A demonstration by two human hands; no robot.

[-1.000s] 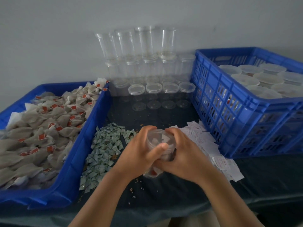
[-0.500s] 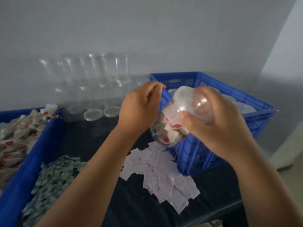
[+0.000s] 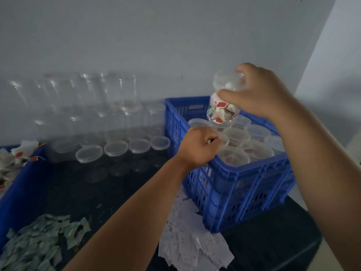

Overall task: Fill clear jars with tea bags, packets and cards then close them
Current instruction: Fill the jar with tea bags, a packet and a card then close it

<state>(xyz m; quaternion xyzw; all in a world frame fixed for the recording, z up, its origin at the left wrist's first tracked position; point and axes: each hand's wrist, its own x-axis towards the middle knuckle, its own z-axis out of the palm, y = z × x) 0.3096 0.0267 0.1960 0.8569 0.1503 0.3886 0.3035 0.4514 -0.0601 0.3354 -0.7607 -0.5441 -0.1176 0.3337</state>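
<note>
While our right hand [image 3: 259,92] is raised over the blue slotted plastic crate [image 3: 244,184], its fingers are curled round the upper part of a clear round plastic jar [image 3: 222,112] and grip it in the air, above the crate's far half and clear of the jars below. The jar is closed by a translucent round lid [image 3: 226,81]. Through its wall we see white tea bags with red tags and one greenish packet.

The crate holds closed jars with pale lids [image 3: 256,151], set side by side; their contents show only as faint red and white shapes. Our left hand [image 3: 199,147] is over the crate's near-left rim with the fingers curled inward beside one of those lids; we cannot tell whether they hold anything.

On the dark table [image 3: 78,192], empty clear jars [image 3: 109,94] are stacked against the wall, with loose clear lids [image 3: 115,148] in a row before them. A second blue crate [image 3: 19,184] at the left holds loose tea bags [image 3: 7,163]. A heap of small green packets [image 3: 39,249] lies at the near left, and white printed cards [image 3: 187,243] lie against the slotted crate. The print on the cards and tags is too blurred to read.
</note>
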